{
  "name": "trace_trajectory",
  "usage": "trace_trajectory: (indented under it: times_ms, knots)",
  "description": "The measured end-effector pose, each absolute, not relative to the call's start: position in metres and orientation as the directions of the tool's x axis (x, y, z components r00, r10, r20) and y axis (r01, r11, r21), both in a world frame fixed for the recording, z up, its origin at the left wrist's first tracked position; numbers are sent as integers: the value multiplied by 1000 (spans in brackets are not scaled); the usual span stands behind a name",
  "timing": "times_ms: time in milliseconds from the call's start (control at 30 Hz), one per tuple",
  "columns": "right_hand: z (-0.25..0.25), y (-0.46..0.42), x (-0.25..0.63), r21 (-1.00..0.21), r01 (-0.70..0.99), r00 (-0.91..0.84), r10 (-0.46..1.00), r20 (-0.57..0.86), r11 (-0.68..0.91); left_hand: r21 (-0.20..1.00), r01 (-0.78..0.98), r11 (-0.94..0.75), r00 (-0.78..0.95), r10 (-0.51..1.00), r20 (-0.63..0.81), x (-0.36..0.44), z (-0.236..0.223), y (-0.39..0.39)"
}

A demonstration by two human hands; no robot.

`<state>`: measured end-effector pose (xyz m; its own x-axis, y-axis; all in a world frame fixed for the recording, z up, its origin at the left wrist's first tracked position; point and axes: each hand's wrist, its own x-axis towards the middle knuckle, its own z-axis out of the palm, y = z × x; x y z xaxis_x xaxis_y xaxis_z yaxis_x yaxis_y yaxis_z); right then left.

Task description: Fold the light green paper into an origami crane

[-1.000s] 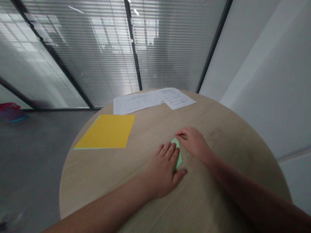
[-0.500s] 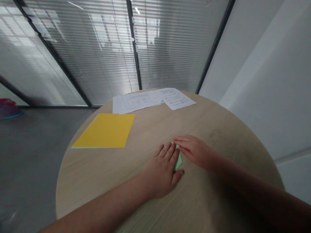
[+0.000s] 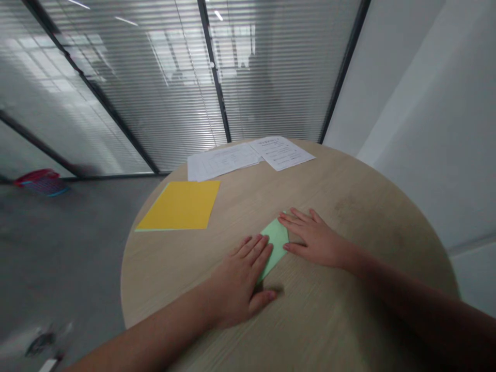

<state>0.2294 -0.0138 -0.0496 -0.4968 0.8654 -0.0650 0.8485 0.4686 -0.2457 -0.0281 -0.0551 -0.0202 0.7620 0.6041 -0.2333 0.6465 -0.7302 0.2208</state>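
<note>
A light green sheet of paper [image 3: 276, 243], apparently folded, lies on the round wooden table [image 3: 310, 315] between my hands. My left hand [image 3: 242, 279] rests palm down over its left part, fingers stretched out and thumb spread apart. The fingertips of my right hand [image 3: 310, 235] touch the paper's upper right corner, with the thumb at its right edge and the fingers spread. Part of the paper is hidden under my left hand.
A yellow sheet [image 3: 182, 205] lies on the table's left, with a pale green edge showing beneath it. Printed white papers [image 3: 227, 160] are at the far edge. A red and blue basket [image 3: 43, 182] stands on the floor at left. Blinds-covered glass [image 3: 174, 103] rises behind the table.
My left hand has slid left and toward me, uncovering more of the green paper. My right hand's fingers have spread. The view has shifted slightly left.
</note>
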Motion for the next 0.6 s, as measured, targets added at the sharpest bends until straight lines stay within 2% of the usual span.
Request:
trace_trajectory:
  times_ms: [300, 600]
  knots:
    - [-51, -9, 233, -280, 850, -492, 862, -122, 445, 304, 620, -724, 784, 557, -274, -56, 3, -93]
    - [-53, -8, 234, -288, 846, -497, 860, -119, 449, 414, 577, -704, 809, 560, -176, -63, 24, -114]
